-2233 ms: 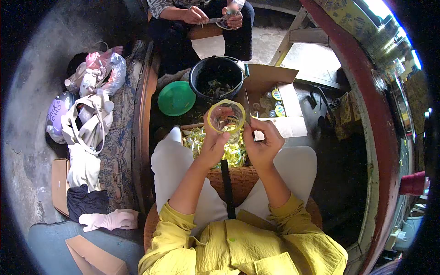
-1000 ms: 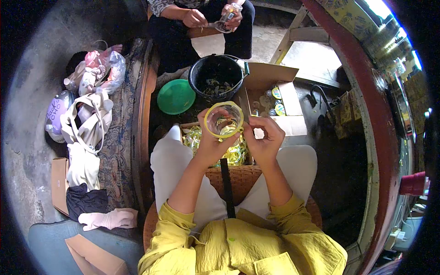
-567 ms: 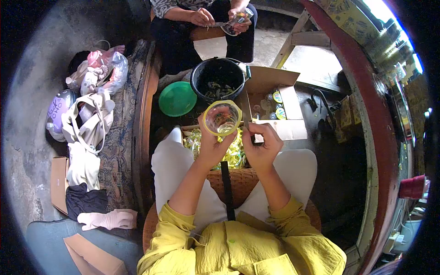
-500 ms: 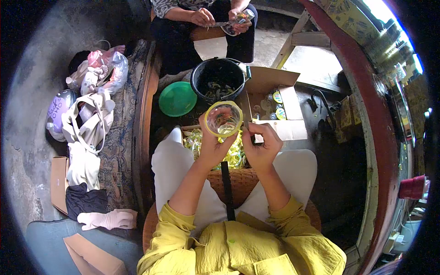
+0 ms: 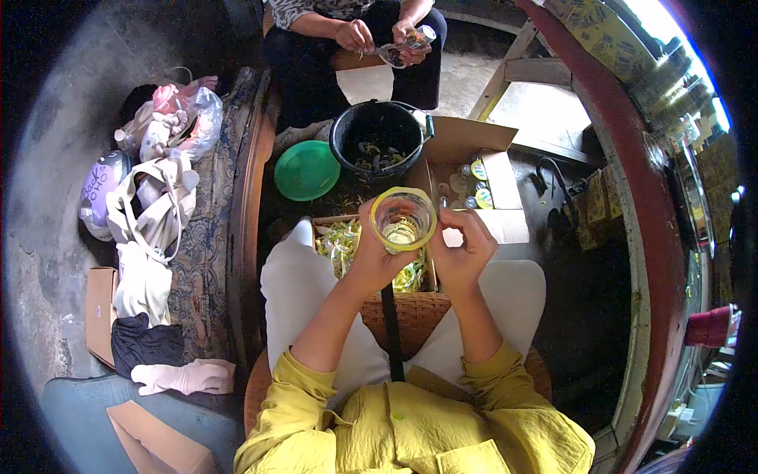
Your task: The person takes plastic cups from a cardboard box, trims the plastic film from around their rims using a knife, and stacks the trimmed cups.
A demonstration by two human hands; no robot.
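My left hand (image 5: pixel 377 257) is wrapped round a clear plastic cup (image 5: pixel 403 220) with a yellow rim, its open mouth facing me. My right hand (image 5: pixel 466 245) is closed in a pinch beside the rim's right edge; what its fingertips hold is too small to make out. Below the hands is a box of yellow-green strips (image 5: pixel 342 241), partly hidden by the left hand and the cup. Just beyond them stands a black bucket (image 5: pixel 339 142) with scraps inside.
A green lid (image 5: pixel 307 171) lies left of the bucket. To its right, an open cardboard box (image 5: pixel 501 178) holds several lidded cups. Across from me a person's hands (image 5: pixel 355 36) work on a clear container. Bags (image 5: pixel 154 197) and a pink glove (image 5: pixel 185 377) are at the left.
The cup and my left hand have moved right and slightly down, bringing the rim closer to my right hand. Across from me, the person's hands and container have shifted a little.
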